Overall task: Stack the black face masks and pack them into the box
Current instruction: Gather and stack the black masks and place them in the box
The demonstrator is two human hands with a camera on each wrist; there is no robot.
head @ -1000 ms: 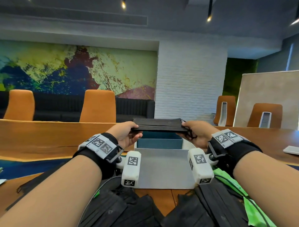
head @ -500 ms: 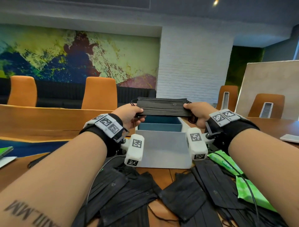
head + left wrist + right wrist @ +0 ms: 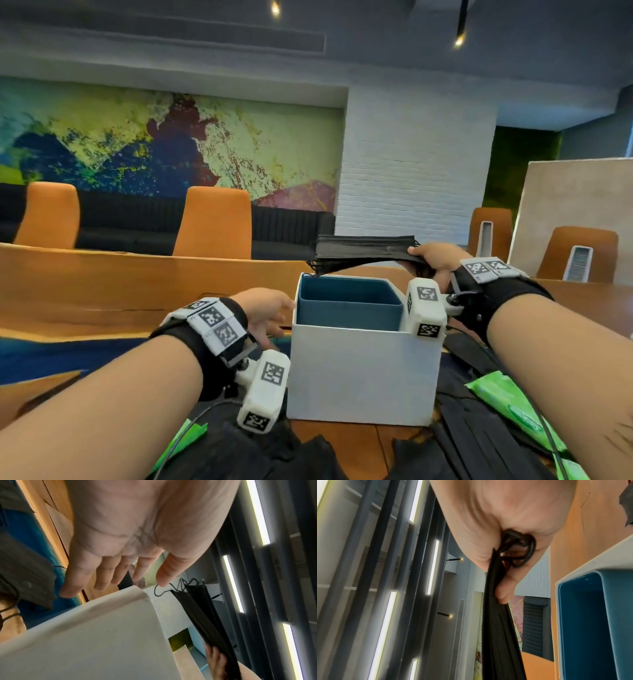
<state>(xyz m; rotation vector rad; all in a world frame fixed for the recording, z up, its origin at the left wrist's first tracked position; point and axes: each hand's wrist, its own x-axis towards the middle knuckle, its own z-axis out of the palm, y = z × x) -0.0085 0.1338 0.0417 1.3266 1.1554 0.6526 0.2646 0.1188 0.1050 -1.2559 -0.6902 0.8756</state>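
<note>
A white box point(image 3: 363, 373) with a blue inside stands open on the wooden table. My right hand point(image 3: 428, 257) pinches one end of a flat stack of black masks point(image 3: 364, 248) held level above the box's far rim; the stack point(image 3: 498, 635) runs from my fingers in the right wrist view, its ear loops bunched in the palm. My left hand point(image 3: 270, 315) hovers with straight fingers just left of the box, holding nothing; the left wrist view shows its fingers point(image 3: 102, 577) beside the box corner point(image 3: 137, 592) and the stack point(image 3: 202, 615) beyond. Loose black masks point(image 3: 479, 442) lie in front.
Green packets point(image 3: 507, 404) lie among the loose masks at the right and lower left. A raised wooden ledge point(image 3: 137, 277) crosses behind the box. Orange chairs point(image 3: 214, 222) and a dark sofa stand beyond it. A cable runs from each wrist.
My left hand has let go of the stack and dropped to the left side of the box. The right hand alone now holds the stack, shifted right above the box.
</note>
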